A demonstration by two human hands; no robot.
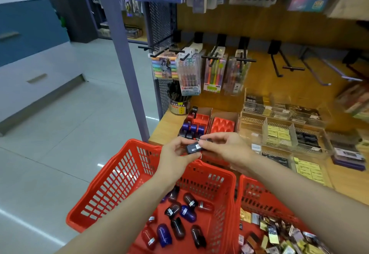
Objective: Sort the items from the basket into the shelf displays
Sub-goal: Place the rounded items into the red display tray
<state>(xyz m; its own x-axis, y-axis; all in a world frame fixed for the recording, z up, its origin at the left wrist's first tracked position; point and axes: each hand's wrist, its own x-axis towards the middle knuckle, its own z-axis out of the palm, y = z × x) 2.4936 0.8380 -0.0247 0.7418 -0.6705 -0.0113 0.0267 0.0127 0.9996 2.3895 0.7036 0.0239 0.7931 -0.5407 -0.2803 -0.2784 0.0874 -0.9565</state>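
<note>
In the head view, the left hand (pixel 175 154) and right hand (pixel 221 146) met above the far rim of the red basket (pixel 127 174), both pinching one small dark item (pixel 193 148) between fingertips. More dark and purple capsule-shaped items (pixel 179 221) lay in the basket. Just beyond, a red display tray (pixel 201 122) sat on the wooden shelf (pixel 165 128).

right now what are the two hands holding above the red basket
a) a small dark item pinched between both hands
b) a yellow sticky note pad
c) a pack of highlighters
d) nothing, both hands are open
a: the left hand and the right hand both pinch one small dark item with a white label, above the far rim of the red basket.
</note>
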